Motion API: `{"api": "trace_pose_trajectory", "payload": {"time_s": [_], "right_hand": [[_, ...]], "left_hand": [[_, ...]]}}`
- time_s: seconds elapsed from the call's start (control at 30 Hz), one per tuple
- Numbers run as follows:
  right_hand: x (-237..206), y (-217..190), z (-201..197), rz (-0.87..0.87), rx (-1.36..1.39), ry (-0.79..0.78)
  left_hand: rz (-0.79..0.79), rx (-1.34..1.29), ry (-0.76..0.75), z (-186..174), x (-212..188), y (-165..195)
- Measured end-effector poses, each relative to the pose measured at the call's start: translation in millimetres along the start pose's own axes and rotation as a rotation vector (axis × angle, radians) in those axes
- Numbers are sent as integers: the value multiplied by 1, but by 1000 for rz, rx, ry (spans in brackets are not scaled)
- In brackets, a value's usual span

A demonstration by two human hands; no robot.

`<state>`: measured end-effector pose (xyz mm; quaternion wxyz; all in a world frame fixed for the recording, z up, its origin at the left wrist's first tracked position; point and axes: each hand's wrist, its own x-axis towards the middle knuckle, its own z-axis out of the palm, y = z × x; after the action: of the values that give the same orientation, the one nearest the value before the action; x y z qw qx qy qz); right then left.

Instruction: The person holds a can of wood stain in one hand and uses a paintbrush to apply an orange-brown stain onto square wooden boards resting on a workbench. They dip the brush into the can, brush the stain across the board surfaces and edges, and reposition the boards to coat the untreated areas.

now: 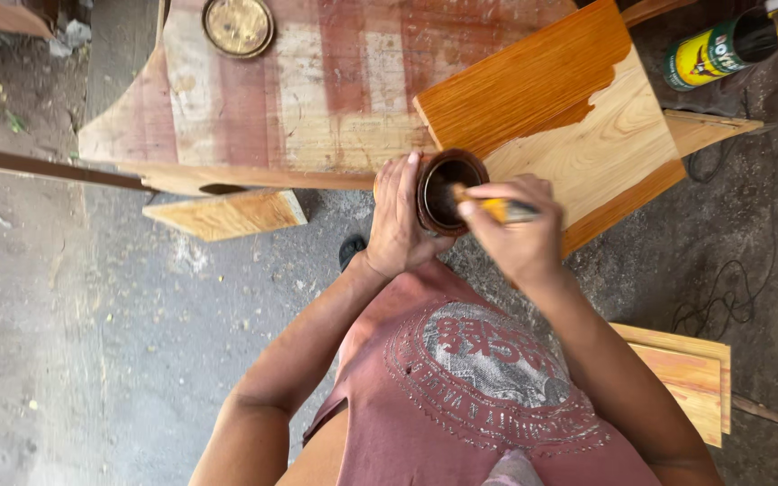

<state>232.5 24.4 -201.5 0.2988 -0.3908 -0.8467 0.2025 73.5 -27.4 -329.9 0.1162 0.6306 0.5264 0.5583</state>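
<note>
1. A small round tin point(447, 191) of dark stain is gripped by the left hand point(400, 220), fingers wrapped around its side.
2. A yellow-handled brush point(497, 209) is pinched in the right hand point(520, 232), its tip dipped into the tin, above a half-stained board point(578, 117).

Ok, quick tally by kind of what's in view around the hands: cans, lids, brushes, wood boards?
Open stain can, held by the left hand: 1
Lying can, green and yellow: 1
Round lid: 1
Brush, in the right hand: 1
Half-stained board: 1
Small bare board: 1
Stacked boards at right: 2, perhaps more
Total: 8
</note>
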Motion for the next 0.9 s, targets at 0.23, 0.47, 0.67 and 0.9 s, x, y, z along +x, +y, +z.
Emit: {"api": "trace_pose_trajectory", "payload": {"time_s": [0.23,0.47,0.67,0.9], "right_hand": [[-58,49,-36,535,623,264],[-63,154,-71,608,748,425],[-72,154,-23,363,64,152],[-83,258,-59,337,201,29]], "left_hand": [[-17,2,34,-5,5,-1],[-167,-140,58,-3,-6,2],[-373,-297,61,-8,-31,18],[-544,72,253,14,-62,62]]}}
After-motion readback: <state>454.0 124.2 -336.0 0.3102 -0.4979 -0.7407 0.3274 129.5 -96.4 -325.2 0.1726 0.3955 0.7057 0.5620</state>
